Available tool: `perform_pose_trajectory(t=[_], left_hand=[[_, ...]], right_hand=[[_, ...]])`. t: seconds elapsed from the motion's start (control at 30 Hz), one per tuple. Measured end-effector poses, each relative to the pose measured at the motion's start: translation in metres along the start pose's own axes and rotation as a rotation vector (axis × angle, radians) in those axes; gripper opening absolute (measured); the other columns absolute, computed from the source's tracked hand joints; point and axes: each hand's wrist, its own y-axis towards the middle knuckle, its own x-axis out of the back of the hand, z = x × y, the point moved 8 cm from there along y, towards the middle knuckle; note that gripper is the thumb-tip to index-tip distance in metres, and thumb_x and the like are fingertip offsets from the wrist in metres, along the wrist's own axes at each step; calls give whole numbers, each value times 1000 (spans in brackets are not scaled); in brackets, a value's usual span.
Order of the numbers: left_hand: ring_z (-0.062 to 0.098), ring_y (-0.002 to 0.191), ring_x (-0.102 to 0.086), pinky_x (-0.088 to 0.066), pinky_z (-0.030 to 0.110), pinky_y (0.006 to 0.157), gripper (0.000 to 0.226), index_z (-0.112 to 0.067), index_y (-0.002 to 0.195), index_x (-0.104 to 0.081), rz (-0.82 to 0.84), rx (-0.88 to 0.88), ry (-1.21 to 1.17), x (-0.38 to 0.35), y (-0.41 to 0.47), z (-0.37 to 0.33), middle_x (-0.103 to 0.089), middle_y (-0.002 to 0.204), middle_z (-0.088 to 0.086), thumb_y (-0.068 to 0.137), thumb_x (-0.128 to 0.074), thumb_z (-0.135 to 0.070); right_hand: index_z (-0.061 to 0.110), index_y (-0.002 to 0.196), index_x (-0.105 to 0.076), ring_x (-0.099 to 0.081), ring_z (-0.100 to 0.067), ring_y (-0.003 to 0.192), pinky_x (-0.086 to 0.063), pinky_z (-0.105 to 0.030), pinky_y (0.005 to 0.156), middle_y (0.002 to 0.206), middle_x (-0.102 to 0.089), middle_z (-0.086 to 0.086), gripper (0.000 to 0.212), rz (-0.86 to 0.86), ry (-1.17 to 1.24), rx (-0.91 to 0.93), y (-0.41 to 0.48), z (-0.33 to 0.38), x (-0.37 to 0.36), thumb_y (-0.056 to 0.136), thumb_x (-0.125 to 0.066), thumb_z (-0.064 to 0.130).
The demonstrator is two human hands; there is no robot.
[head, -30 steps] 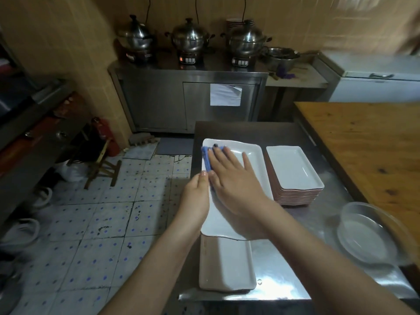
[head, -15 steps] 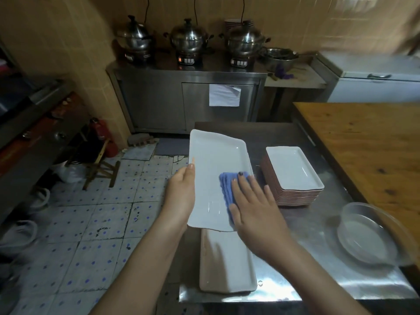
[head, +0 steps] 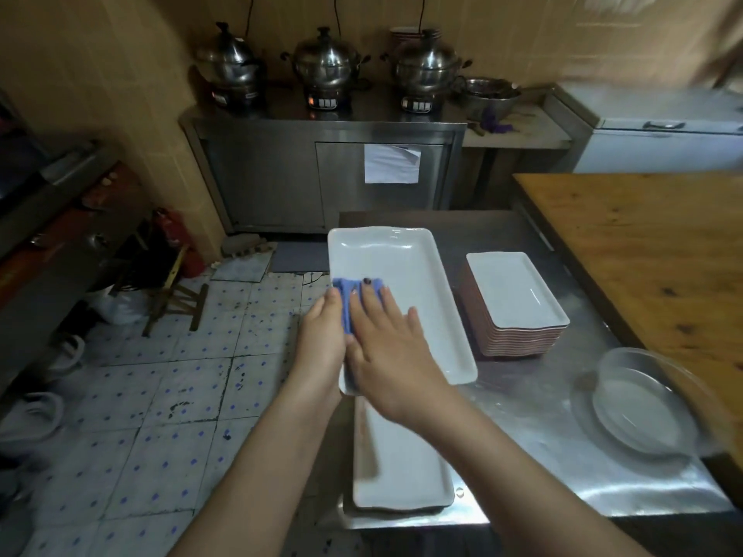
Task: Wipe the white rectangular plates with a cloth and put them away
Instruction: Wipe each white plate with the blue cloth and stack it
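plate (head: 402, 299): white, rectangular, held face up over the left edge of the table (head: 542, 416), at about the middle of that edge.
axis: long axis runs away from the person along the table's left edge; the far short end leans a little to the left, out past the edge, and the near short end hangs over the table.
cloth (head: 358, 287): blue, bunched on the plate's left rim, at the table's left edge; it lies between the two hands.
left hand (head: 321, 335): off the table's left edge, it grips the plate's left long rim, with the thumb on top beside the cloth.
right hand (head: 386, 347): over the table's left side, fingers straight and spread, pressing the cloth flat against the plate's inner face.
second plate (head: 402, 468): lies flat at the table's near left corner, with its long axis also running away from the person.
stack (head: 518, 303): white rectangular plates piled on the table's middle, well apart from the held plate.
bowl (head: 639, 408): clear glass, at the table's right edge.
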Motion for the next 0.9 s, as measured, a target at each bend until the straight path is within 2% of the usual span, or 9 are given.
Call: perform_pose_trajectory(t=[0.07, 0.17, 0.27, 0.4, 0.5, 0.6, 0.73, 0.83, 0.9], left_hand=[[21, 87, -65, -50, 30, 80, 34, -10, 105, -62, 0, 8, -10, 3, 2, 1, -67, 98, 11, 101, -35, -30], [21, 77, -65, -52, 32, 74, 33, -18, 86, -61, -22, -8, 46, 7, 1, 3, -68, 88, 8, 101, -35, -30], [11, 62, -65, -52, 23, 57, 34, -22, 80, -61, -36, -70, 84, 13, 3, -6, -69, 69, -5, 101, -35, -32], [13, 70, -65, -51, 24, 60, 33, -24, 84, -61, 25, -85, 159, 3, -5, -6, -69, 79, -4, 101, -34, -35], [8, 68, -66, -50, 18, 52, 31, -23, 91, -63, 80, -69, 180, -5, -11, 0, -70, 80, -6, 100, -35, -35], [6, 63, -64, -50, 16, 52, 32, -20, 85, -63, 45, -74, 154, -1, -7, -4, -69, 73, -7, 100, -37, -31], [17, 78, -64, -51, 28, 70, 31, -19, 94, -62, 53, -67, 145, -2, -6, -4, -68, 88, 3, 101, -34, -31], [2, 69, -64, -49, 17, 63, 28, -23, 93, -61, 92, -67, 130, -10, -12, 1, -68, 78, -9, 101, -35, -29], [1, 63, -63, -49, 15, 57, 29, -22, 89, -61, 80, -71, 121, -10, -14, -2, -67, 70, -12, 101, -36, -28]], right_hand=[[23, 151, 9, 22, -12, 143, 14, -38, 113, 159, 17, 5, 56, 25, -63, 21, -14, -1, -4, 103, -16, 35], [25, 150, 12, 23, -14, 143, 18, -39, 111, 157, 21, 6, 55, 1, -220, -12, -25, -24, 4, 102, -11, 38], [25, 150, 12, 23, -14, 143, 20, -40, 110, 158, 19, 6, 55, -51, -313, -115, -31, -53, 16, 101, -8, 39], [21, 152, 6, 20, -16, 144, 17, -42, 113, 159, 12, 3, 55, -140, -323, -187, -7, -68, 29, 101, -10, 37], [19, 152, 4, 17, -16, 145, 16, -41, 113, 160, 11, 0, 55, -175, -263, -258, 15, -78, 42, 102, -11, 36], [16, 152, 5, 16, -18, 145, 10, -43, 115, 160, 11, -3, 57, -143, -253, -183, -3, -67, 25, 100, -10, 37], [25, 151, 10, 30, -10, 138, 23, -35, 108, 158, 17, 2, 60, -56, -169, -1, -31, -27, -6, 96, -6, 44], [21, 152, 6, 19, -15, 144, 14, -42, 114, 159, 14, 1, 57, -103, -250, 8, -6, -25, 14, 100, -14, 38], [20, 152, 4, 14, -17, 146, 10, -44, 116, 160, 11, -1, 55, -133, -275, -81, 7, -42, 33, 101, -13, 35]])
